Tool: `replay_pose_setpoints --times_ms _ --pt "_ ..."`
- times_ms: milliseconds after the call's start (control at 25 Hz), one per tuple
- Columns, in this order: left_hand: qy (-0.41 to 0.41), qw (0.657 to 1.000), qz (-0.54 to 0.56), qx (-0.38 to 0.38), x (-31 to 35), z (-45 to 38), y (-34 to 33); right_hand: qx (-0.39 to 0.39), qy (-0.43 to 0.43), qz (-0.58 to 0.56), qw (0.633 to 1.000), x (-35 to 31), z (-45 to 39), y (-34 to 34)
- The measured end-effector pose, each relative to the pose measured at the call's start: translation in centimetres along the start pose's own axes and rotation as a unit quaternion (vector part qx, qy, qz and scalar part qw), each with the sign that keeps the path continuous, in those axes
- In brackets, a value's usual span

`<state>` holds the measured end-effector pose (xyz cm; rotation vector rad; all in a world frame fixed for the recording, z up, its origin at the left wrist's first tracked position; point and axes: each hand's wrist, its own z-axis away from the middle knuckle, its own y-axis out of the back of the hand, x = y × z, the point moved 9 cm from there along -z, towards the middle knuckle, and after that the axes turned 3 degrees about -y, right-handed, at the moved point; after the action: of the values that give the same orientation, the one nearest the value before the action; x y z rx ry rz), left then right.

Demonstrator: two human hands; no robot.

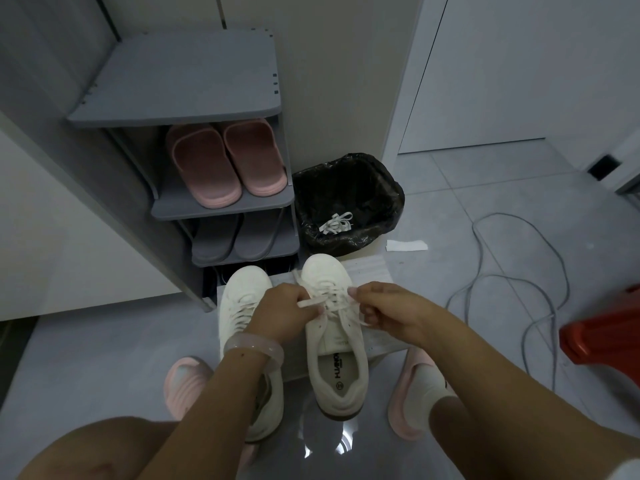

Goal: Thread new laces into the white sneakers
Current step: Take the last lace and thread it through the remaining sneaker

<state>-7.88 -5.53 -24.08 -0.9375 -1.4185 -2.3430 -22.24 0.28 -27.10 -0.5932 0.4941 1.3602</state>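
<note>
Fingers of the left hand (pixel 282 311) pinch a white lace (pixel 313 302) end, while the right hand (pixel 388 311) pinches the other end, both over the right sneaker (pixel 334 344); the left sneaker (pixel 242 306) touches it, beyond them a bin (pixel 346 202) lined in black.

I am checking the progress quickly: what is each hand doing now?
Left hand: fingers pinch a lace end over the right sneaker.
Right hand: fingers curled, pinching the lace.
</note>
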Motion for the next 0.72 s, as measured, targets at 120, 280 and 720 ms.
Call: replay_pose_setpoints --times_ms 120,280,720 --pt "0.013 0.998 0.038 0.052 0.0 0.1 0.9 0.064 0.029 0.171 0.983 -0.7 0.3 1.0" --pt "0.012 0.998 0.044 0.051 0.1 0.0 0.9 0.079 0.043 0.169 0.981 -1.2 0.5 1.5" --pt "0.005 0.999 0.032 0.029 0.0 0.0 0.7 -0.072 0.053 -0.131 0.987 -1.5 0.6 -0.8"
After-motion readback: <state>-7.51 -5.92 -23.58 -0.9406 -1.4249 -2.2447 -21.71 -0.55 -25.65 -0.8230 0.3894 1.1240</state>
